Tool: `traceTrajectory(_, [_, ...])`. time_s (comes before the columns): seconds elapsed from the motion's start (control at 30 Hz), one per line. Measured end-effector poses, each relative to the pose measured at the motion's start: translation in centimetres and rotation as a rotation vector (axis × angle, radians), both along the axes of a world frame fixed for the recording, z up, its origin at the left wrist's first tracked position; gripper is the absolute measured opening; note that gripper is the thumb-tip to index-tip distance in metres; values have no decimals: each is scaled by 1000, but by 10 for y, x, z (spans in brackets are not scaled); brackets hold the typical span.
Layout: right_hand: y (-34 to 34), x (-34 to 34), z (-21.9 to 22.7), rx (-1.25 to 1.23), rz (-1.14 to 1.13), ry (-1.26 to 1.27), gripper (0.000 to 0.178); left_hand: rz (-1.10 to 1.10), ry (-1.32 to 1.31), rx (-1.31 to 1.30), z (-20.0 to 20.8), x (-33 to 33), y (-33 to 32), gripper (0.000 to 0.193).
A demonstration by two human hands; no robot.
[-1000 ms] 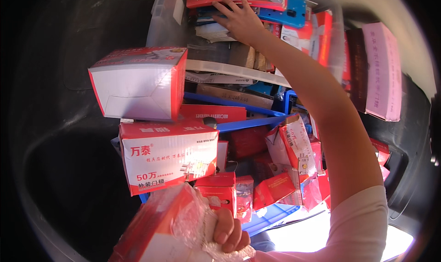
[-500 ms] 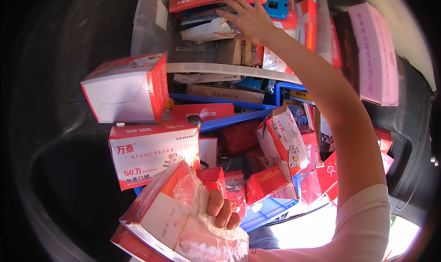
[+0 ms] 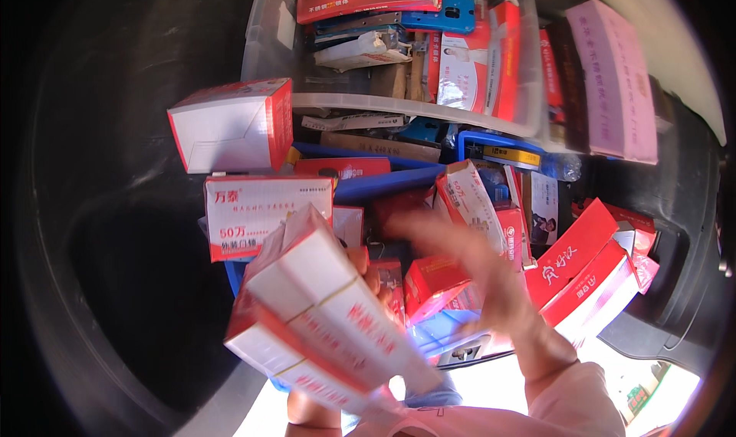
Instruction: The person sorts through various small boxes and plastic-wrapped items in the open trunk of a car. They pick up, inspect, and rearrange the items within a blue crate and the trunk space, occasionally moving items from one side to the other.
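Observation:
My left hand (image 3: 369, 274) is wrapped round a stack of red-and-white cardboard boxes (image 3: 330, 314), low in the middle of the view. Only its fingertips show past the stack's right edge; the rest is behind the boxes. My right hand (image 3: 479, 268) hangs over the blue crate (image 3: 452, 331), smeared by motion, so its fingers cannot be read. Just beyond it stands an upright red-and-white box (image 3: 469, 199) with torn wrapping. A small red box (image 3: 433, 284) lies beside it in the crate.
A clear plastic bin (image 3: 399, 106) at the back holds red boxes and a blue metal plate (image 3: 445, 11). Two white-and-red boxes (image 3: 230, 134) are piled at the left. A pink box (image 3: 613, 84) stands at the right, above a long red box (image 3: 571, 257).
My right hand has come back from the clear bin toward me, over the blue crate. My left hand has turned and raised the box stack, which now shows its long white sides.

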State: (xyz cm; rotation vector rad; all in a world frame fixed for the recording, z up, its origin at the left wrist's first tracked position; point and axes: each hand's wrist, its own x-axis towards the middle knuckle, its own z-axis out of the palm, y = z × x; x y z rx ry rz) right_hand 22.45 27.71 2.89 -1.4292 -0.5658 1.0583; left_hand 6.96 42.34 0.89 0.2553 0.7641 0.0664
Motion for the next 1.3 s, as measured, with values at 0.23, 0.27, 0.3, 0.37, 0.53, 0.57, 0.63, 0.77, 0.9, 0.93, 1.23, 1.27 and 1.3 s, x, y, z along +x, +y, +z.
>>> traceTrajectory(0.23, [-18,-64,58,-297,-191,-128,113,29,7,306,25,-10,-44,70])
traceTrajectory(0.27, [-30,-66,49,-268,-260,12,111,-32,46,341,37,-7,-52,68])
traceTrajectory(0.3, [-39,-69,49,-243,-288,126,108,-94,86,375,50,-5,-60,65])
traceTrajectory(0.37, [-56,-73,49,-198,-340,355,103,-237,28,401,61,-2,-68,70])
traceTrajectory(0.53, [-86,-95,49,-136,-539,629,77,-489,-188,668,60,1,-72,87])
traceTrajectory(0.57, [-100,-101,48,-128,-600,690,66,-444,-260,652,65,6,-74,86])
traceTrajectory(0.63, [-133,-116,40,-58,-702,743,63,-536,-332,680,68,12,-76,89])
traceTrajectory(0.77, [-145,-139,46,-47,-770,723,70,-728,-312,732,58,-19,-76,94])
traceTrajectory(0.9, [-158,-173,51,-136,-694,757,69,-695,-260,823,61,-63,-102,99])
traceTrajectory(0.93, [-151,-183,57,-130,-717,711,67,-679,-239,863,64,-73,-108,100])
traceTrajectory(1.23, [-160,-278,63,-239,-568,832,71,-613,-57,639,75,-184,-127,88])
traceTrajectory(1.27, [-161,-287,67,-240,-577,852,72,-661,-62,670,77,-194,-122,82])
traceTrajectory(1.3, [-164,-296,70,-233,-599,862,72,-709,-77,702,79,-198,-110,77])
